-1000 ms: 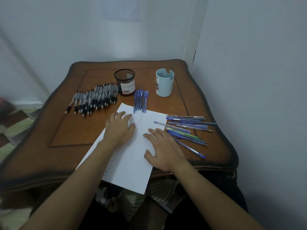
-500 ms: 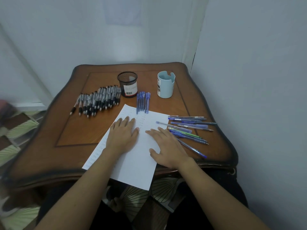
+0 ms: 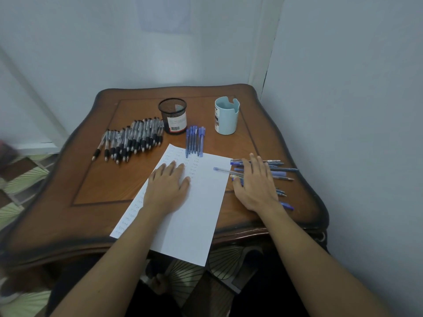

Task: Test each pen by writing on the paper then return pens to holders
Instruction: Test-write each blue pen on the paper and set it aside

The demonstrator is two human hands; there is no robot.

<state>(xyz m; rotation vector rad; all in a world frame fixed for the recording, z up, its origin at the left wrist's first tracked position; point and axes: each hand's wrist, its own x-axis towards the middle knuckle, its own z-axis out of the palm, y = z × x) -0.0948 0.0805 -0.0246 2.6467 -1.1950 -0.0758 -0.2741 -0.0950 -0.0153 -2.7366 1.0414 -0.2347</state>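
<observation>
Head view shows the right hand (image 3: 257,186) now off the paper (image 3: 196,216) and lying over the loose blue pens (image 3: 283,170) scattered at the right edge of the desk (image 3: 103,179). Half a second ago it rested flat on the sheet beside the left hand (image 3: 168,191). Its fingers (image 3: 253,165) are straight and spread across the barrels, not curled round any of them, so nothing is gripped yet. The left hand has stayed where it was, palm down on the paper with fingers straight, pinning the sheet, which lies at a slant with its near corner hanging over the desk's front edge. I judge from this shift that the next pen is about to be chosen from the right-hand pile. A clear-barrelled pen (image 3: 223,170) lies just left of the fingers, one end across the paper's right edge, and looks the easiest to reach. Columns of small handwriting run down the sheet's left side and across its top, so a good many pens seem to be tested already. Yet the black mesh holder (image 3: 172,115) and the light blue holder (image 3: 226,117) at the back both stand with no pens in them. A row of black-grip pens (image 3: 132,138) lies left of the mesh holder. A small set of capped blue pens (image 3: 195,140) lies in front of the gap between the two holders, near ends at the paper's top edge. Returning pens to the holders looks not yet begun.
</observation>
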